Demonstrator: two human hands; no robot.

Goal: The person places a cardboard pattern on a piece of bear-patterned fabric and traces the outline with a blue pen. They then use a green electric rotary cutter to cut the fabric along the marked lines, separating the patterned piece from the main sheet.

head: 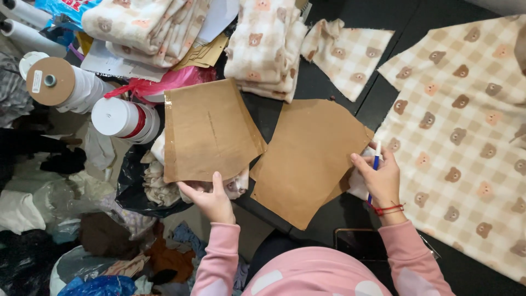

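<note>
Left hand (211, 198) pinches the bottom edge of a brown paper pattern piece (208, 131), thumb on top, holding it out past the edge of the dark worktop (329, 87). Right hand (381, 178) is closed around a blue-and-white pen (376, 164) and also grips the right edge of a second, bigger brown pattern piece (307, 159), which lies on the worktop just beside the bear-print checked fabric (466, 126).

Risks (judgement only): the left piece hangs mostly unsupported over the scrap pile below, so a loose pinch could drop or crease it. The pen tip sits close to the pale fabric and could mark it. Folded fabric stacks (263, 44) crowd the back edge; pieces could get mixed.
</note>
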